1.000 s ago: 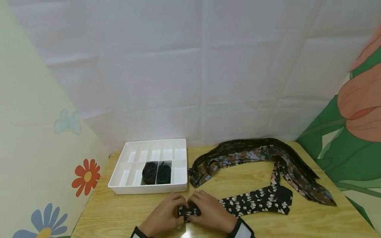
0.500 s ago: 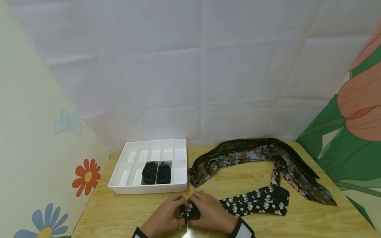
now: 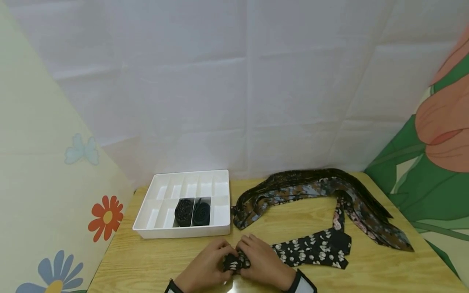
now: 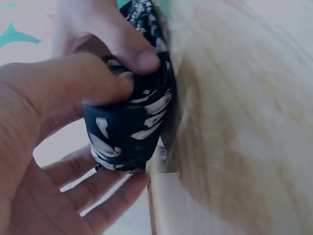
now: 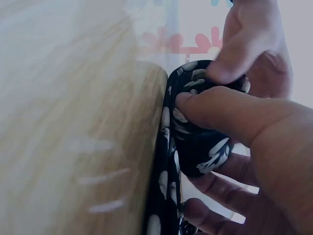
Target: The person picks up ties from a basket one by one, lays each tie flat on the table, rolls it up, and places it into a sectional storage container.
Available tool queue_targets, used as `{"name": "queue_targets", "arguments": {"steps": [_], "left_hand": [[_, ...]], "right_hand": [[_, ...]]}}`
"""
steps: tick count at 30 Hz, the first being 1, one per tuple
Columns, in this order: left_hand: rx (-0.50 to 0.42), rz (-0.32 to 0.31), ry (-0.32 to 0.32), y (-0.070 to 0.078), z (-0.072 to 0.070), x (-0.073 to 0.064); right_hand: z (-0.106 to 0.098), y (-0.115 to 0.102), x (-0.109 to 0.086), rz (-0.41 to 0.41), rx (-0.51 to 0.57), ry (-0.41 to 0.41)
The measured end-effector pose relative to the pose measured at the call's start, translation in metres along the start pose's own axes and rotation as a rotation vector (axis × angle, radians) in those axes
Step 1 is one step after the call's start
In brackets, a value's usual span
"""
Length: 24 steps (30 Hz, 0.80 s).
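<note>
Wh. tray (image 3: 181, 233) at 10-11 o'clock from the hands, 2 dk. rolls (image 3: 184, 212) in adjacent front-row slots. L hand (image 3: 206, 263) pinches L side of the rolled end of blk/wh floral tie (image 3: 311, 249); R hand (image 3: 264, 262) pinches R side. Tie's flat part lies on tbl. (image 3: 165, 256) twd. 3 o'clock. Patterned ties pile (image 3: 307, 191) at 2 o'clock.

Black tie (image 3: 311, 249) with white flowers, brown-and-blue patterned tie (image 3: 311, 190), plain white tray (image 3: 181, 233), yellowish wood-grain table (image 3: 146, 260).

Black necktie (image 3: 294, 252), white floral print, partly rolled, on wooden table (image 3: 146, 260)
</note>
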<state>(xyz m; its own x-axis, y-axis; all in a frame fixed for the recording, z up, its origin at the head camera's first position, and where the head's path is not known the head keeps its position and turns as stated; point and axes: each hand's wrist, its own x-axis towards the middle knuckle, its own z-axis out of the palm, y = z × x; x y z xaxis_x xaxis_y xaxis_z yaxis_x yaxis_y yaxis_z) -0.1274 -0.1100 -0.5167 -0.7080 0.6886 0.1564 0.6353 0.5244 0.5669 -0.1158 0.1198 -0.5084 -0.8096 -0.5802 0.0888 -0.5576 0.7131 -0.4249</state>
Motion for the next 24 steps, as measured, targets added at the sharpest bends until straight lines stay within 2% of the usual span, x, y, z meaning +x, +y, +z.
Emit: {"name": "queue_targets", "arguments": {"steps": [3, 9, 14, 18, 21, 24], "left_hand": [[0.018, 0.017, -0.003, 0.001, 0.000, 0.001], [0.087, 0.053, 0.045, 0.001, 0.002, 0.001], [0.084, 0.106, 0.072, 0.000, 0.006, 0.000], [0.078, 0.131, 0.063, 0.000, 0.007, 0.001], [0.089, 0.133, 0.059, 0.001, 0.007, 0.002], [0.115, 0.106, 0.054, 0.003, 0.005, 0.003]], "right_hand": [[-0.001, 0.000, -0.001, -0.004, 0.023, -0.024], [-0.002, 0.003, -0.004, 0.035, 0.018, -0.048], [-0.001, 0.003, -0.007, 0.030, 0.051, -0.055], [-0.002, 0.001, -0.010, 0.040, 0.050, -0.053], [-0.003, 0.000, -0.011, 0.037, 0.066, -0.052], [-0.004, -0.001, -0.010, 0.048, 0.057, -0.048]]}}
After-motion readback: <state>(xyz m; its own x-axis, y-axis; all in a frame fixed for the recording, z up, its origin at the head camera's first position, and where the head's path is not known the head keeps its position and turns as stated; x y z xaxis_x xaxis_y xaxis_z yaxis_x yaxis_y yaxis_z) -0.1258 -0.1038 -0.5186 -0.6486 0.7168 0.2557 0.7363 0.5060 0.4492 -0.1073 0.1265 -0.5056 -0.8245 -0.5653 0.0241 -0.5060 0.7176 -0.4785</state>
